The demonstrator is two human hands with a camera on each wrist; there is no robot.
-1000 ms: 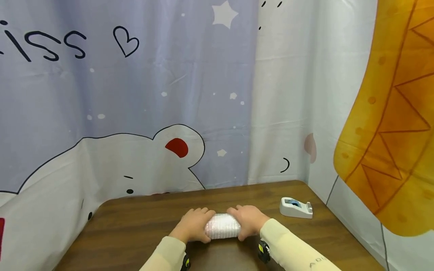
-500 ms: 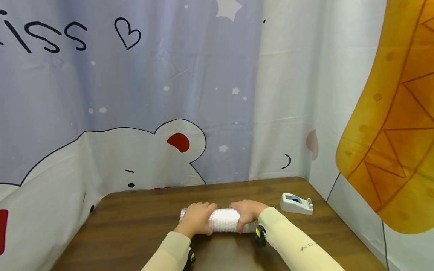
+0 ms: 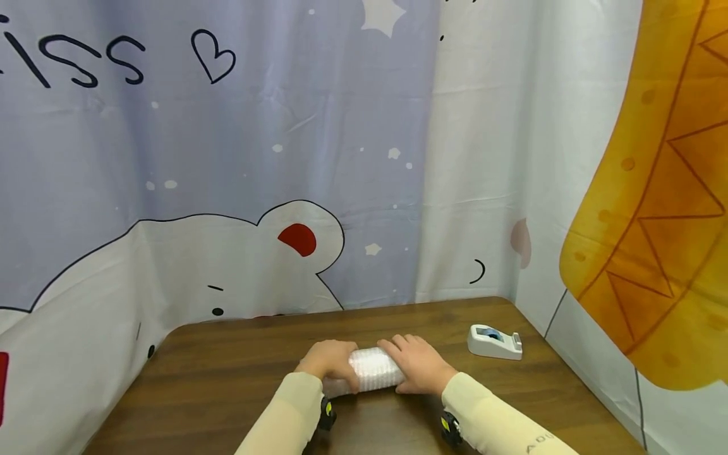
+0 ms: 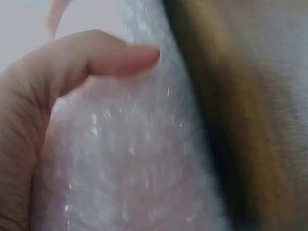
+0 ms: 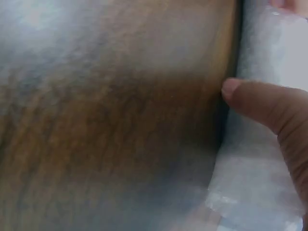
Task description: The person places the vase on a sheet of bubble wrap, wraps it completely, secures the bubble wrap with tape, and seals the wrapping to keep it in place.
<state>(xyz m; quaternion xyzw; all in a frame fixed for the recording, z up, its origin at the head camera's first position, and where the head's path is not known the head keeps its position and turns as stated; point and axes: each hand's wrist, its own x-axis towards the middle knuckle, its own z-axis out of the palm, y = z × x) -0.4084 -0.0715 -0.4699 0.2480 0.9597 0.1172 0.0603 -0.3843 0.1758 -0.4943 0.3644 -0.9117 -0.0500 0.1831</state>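
Observation:
A roll of bubble wrap (image 3: 372, 370) lies across the wooden table between both hands, its left end angled slightly nearer. My left hand (image 3: 328, 361) grips the roll's left part, thumb in front and fingers over the top. In the left wrist view its thumb lies across the shiny bubble wrap (image 4: 130, 159). My right hand (image 3: 418, 365) holds the right part, fingers over the top and thumb on the near side. From the right wrist, the thumb presses the near side of the bubble wrap (image 5: 260, 139), whose loose-looking end shows below. Whatever lies inside the roll is hidden.
A white tape dispenser (image 3: 495, 342) stands at the right rear of the brown wooden table (image 3: 227, 379). Behind and beside the table hangs a printed curtain (image 3: 227, 158), meeting its back edge.
The hands slid outward and back along the roll. The roll, level before, now tilts with its left end nearer me. Its ends showed beyond both hands half a second ago.

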